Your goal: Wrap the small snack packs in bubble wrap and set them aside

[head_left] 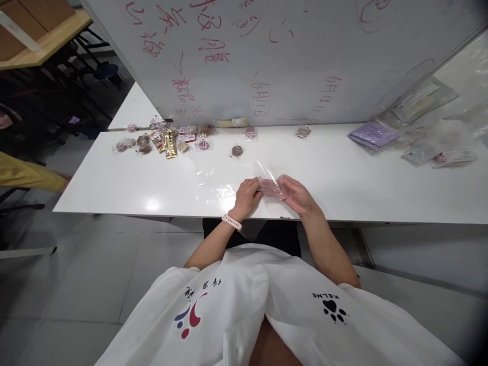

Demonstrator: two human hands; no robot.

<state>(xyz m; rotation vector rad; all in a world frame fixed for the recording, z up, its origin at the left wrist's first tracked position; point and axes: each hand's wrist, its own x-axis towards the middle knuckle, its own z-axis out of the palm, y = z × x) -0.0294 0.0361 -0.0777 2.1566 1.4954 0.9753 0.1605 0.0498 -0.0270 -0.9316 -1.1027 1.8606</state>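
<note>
A clear plastic bag [215, 185] lies along the table near its front edge, its shiny film reaching up between my two hands. My left hand [246, 198], with a pale pink band on the wrist, is closed with its fingertips pinching the bag's film. My right hand [299, 195] has its fingers stretched out toward the left hand. Those fingers show through the clear film; whether they are inside the bag or behind it I cannot tell. Just beyond the hands sits a round dark wrapped piece [237, 150].
Several small wrapped snacks [170, 144] cluster at the back left of the white table [324, 168]. A pink wrapped piece [250, 133] and a brownish packet [303, 132] lie by the whiteboard [236, 66]. Purple packets [373, 134] and clear bags [421, 150] are at right.
</note>
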